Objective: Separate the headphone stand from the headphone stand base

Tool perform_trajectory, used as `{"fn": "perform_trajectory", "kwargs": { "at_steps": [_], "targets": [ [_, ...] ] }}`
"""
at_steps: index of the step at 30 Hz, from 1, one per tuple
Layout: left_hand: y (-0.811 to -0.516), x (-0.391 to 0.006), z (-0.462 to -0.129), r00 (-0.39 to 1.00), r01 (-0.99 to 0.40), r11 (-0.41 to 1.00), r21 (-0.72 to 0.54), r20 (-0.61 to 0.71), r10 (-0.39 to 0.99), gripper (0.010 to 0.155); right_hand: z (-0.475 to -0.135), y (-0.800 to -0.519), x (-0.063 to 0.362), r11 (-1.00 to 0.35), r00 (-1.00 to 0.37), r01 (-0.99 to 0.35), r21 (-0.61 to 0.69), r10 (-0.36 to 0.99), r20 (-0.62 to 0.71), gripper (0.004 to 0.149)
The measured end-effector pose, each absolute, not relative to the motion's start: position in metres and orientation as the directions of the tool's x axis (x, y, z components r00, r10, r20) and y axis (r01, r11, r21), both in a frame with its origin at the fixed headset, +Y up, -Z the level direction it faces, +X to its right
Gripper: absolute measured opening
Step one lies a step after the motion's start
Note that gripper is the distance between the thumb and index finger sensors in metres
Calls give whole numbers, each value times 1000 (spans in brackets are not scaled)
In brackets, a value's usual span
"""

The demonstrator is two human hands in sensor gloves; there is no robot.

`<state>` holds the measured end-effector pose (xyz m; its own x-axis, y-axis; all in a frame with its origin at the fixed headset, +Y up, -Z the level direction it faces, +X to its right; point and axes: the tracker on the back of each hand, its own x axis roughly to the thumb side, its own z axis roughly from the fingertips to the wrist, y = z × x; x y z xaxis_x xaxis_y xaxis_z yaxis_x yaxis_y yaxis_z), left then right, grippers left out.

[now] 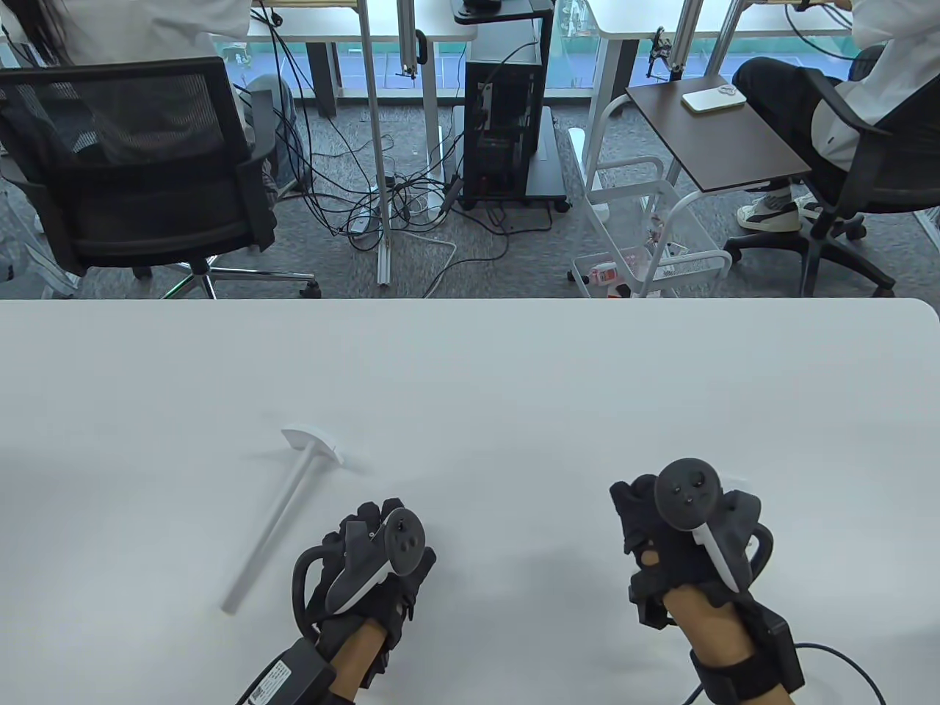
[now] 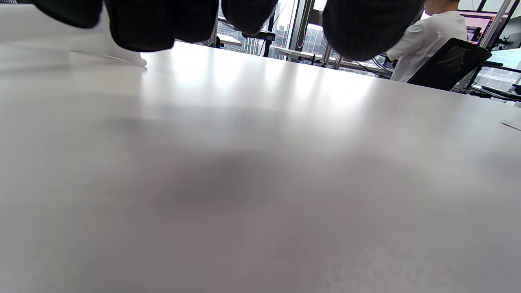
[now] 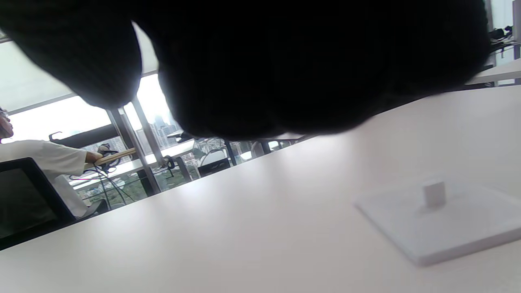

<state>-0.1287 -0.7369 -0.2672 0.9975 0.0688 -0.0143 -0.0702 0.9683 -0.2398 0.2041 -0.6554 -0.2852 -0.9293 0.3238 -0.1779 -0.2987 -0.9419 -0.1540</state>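
Stand (image 1: pixel 283 507) lies flat on the table (image 1: pixel 514 367), already apart from the base (image 3: pixel 439 219) beside the right hand (image 1: pixel 683 536); it looks light, rigid, slick plastic, best gripped mid-pole; left hand (image 1: pixel 371 565) holds nothing, right's grip unclear.

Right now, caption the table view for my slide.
Headphone stand lies detached on the white table, both gloved hands nearby.
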Motion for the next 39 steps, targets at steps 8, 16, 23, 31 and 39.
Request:
{"fn": "perform_trajectory", "kwargs": {
  "at_steps": [8, 16, 23, 31, 39],
  "targets": [
    [-731, -123, -266, 996, -84, 975, -207, 7, 87, 82, -276, -670, 158, -944, -964, -266, -195, 262, 51, 44],
    [-732, -125, -268, 997, -75, 979, -188, 5, 77, 84, -286, -699, 137, -976, -980, -180, -120, 168, 103, 56],
    [-746, -130, -274, 994, -98, 952, -290, 20, 108, 95, -292, -722, 136, -993, -985, -115, 11, 115, 125, 91],
    [-754, -132, -279, 995, -73, 922, -380, 29, 91, 105, -301, -735, 152, -985, -991, -114, 130, 123, 61, 106],
    [-752, -125, -279, 995, -36, 924, -380, 68, 66, 107, -304, -740, 163, -972, -994, -103, 210, 109, 18, 112]
  ]
}}
